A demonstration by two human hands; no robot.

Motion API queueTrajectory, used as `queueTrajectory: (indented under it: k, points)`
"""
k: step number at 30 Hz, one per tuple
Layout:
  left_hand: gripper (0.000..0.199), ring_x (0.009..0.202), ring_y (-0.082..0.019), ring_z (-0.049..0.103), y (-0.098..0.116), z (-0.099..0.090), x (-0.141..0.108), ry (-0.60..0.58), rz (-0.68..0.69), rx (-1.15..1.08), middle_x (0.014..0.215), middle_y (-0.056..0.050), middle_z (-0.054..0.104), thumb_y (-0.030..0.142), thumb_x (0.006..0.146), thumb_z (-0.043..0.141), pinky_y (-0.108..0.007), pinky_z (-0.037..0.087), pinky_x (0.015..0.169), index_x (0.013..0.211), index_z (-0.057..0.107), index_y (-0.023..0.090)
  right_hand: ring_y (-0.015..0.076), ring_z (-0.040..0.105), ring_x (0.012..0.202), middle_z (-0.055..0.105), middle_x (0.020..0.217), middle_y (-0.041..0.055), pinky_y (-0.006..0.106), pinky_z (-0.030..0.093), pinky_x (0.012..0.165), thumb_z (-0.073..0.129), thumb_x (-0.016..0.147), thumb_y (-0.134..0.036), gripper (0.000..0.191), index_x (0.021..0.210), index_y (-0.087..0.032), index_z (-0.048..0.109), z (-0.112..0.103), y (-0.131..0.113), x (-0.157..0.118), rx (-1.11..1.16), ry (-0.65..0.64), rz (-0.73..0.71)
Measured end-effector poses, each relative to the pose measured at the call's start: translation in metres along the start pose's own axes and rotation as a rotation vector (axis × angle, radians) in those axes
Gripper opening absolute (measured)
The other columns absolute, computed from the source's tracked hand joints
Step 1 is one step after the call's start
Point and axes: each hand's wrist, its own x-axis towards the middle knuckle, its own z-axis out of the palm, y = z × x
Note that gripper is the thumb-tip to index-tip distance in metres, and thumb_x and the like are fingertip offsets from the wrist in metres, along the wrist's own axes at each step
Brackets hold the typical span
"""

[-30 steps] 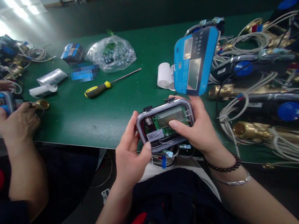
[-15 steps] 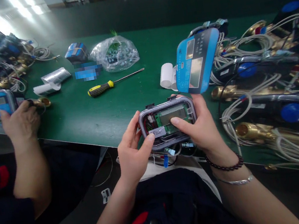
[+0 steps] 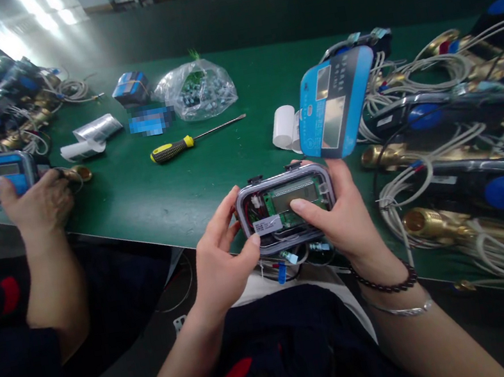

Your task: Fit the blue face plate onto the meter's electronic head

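My left hand (image 3: 223, 245) grips the left end of an electronic meter (image 3: 290, 240), its thumb at the lower edge beside a white label (image 3: 268, 224). Through the meter's window show a green circuit board and a grey display (image 3: 281, 199). Closed around the right end is my right hand (image 3: 342, 215), its thumb lying over the display. A blue and dark-grey faceplate (image 3: 339, 105) with rectangular cutouts stands tilted at my right fingertips; it appears pinched there, though the contact is partly hidden. Cables with blue tags (image 3: 281, 272) hang beneath the meter.
A yellow-black screwdriver (image 3: 174, 149), a clear bag of small parts (image 3: 200, 90) and a label roll (image 3: 284, 127) lie on the green table (image 3: 136, 196). Brass-piped meters with coiled cables (image 3: 455, 178) crowd the right. At left, a co-worker's hands (image 3: 40, 203) hold another meter (image 3: 8, 172).
My left thumb has slid off the white label to the meter's lower edge, showing a printed code. The whole view has shifted slightly. Both hands keep their hold.
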Motion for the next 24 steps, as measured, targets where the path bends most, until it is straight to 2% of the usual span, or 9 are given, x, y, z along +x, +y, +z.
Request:
queueTrajectory:
  k: [3, 6, 8, 11, 14, 16, 19, 24]
  points:
    - [0.060, 0.120, -0.024, 0.056, -0.002, 0.001, -0.001, 0.015, -0.006, 0.011, 0.138, -0.010, 0.051, 0.011, 0.077, 0.063, -0.035, 0.052, 0.100, 0.135, 0.049, 0.021, 0.0252, 0.059, 0.106, 0.061, 0.119, 0.0075, 0.043, 0.048, 0.093, 0.072, 0.072, -0.042, 0.052, 0.116, -0.023, 0.051, 0.000, 0.000, 0.000, -0.012, -0.002, 0.001]
    - [0.057, 0.117, -0.023, 0.058, -0.005, -0.005, -0.001, 0.008, 0.049, 0.090, 0.134, -0.009, 0.055, 0.017, 0.081, 0.065, -0.034, 0.056, 0.095, 0.136, 0.049, 0.022, 0.0252, 0.058, 0.107, 0.061, 0.118, 0.0074, 0.042, 0.049, 0.092, 0.072, 0.071, -0.042, 0.054, 0.116, -0.023, 0.050, 0.001, 0.000, 0.001, -0.001, 0.009, -0.002]
    - [0.051, 0.112, -0.021, 0.061, -0.004, -0.014, 0.002, -0.004, 0.175, 0.260, 0.128, -0.008, 0.060, 0.020, 0.084, 0.064, -0.033, 0.058, 0.091, 0.133, 0.051, 0.024, 0.0252, 0.058, 0.106, 0.061, 0.117, 0.0075, 0.042, 0.049, 0.091, 0.073, 0.070, -0.042, 0.055, 0.116, -0.023, 0.050, 0.001, 0.001, 0.001, 0.010, 0.012, 0.003]
    - [0.033, 0.110, -0.020, 0.061, 0.008, -0.029, 0.011, -0.031, 0.521, 0.670, 0.117, -0.006, 0.066, 0.020, 0.083, 0.067, -0.037, 0.054, 0.095, 0.116, 0.062, 0.023, 0.0256, 0.057, 0.108, 0.061, 0.118, 0.0077, 0.042, 0.048, 0.092, 0.073, 0.070, -0.041, 0.054, 0.114, -0.022, 0.050, 0.001, 0.000, 0.002, 0.026, 0.001, 0.025]
    - [0.013, 0.099, -0.019, 0.062, 0.031, -0.037, 0.022, -0.185, 0.839, 0.976, 0.098, -0.005, 0.069, 0.016, 0.085, 0.062, -0.034, 0.054, 0.088, 0.098, 0.067, 0.019, 0.0257, 0.057, 0.110, 0.060, 0.119, 0.0078, 0.041, 0.047, 0.095, 0.073, 0.069, -0.040, 0.053, 0.114, -0.023, 0.049, 0.001, -0.002, 0.002, 0.051, -0.004, 0.040]
    - [0.014, 0.086, -0.017, 0.062, 0.046, -0.036, 0.028, -0.352, 0.972, 1.097, 0.088, -0.005, 0.069, 0.012, 0.090, 0.053, -0.031, 0.054, 0.079, 0.091, 0.067, 0.015, 0.0255, 0.057, 0.109, 0.061, 0.118, 0.0078, 0.041, 0.047, 0.094, 0.073, 0.069, -0.039, 0.053, 0.114, -0.023, 0.049, 0.001, -0.002, 0.002, 0.060, 0.003, 0.045]
    - [0.021, 0.077, -0.017, 0.060, 0.062, -0.029, 0.035, -0.534, 1.105, 1.244, 0.080, -0.006, 0.066, 0.008, 0.091, 0.045, -0.031, 0.052, 0.077, 0.085, 0.065, 0.011, 0.0256, 0.057, 0.109, 0.061, 0.118, 0.0077, 0.041, 0.047, 0.094, 0.073, 0.067, -0.038, 0.056, 0.116, -0.023, 0.049, 0.001, -0.002, 0.002, 0.063, 0.004, 0.062]
    - [0.022, 0.074, -0.017, 0.057, 0.066, -0.022, 0.044, -0.660, 1.199, 1.387, 0.078, -0.007, 0.063, 0.008, 0.091, 0.041, -0.031, 0.047, 0.078, 0.084, 0.062, 0.011, 0.0255, 0.057, 0.109, 0.061, 0.118, 0.0076, 0.042, 0.046, 0.096, 0.072, 0.068, -0.036, 0.055, 0.116, -0.022, 0.049, 0.002, 0.001, 0.002, 0.061, -0.002, 0.061]
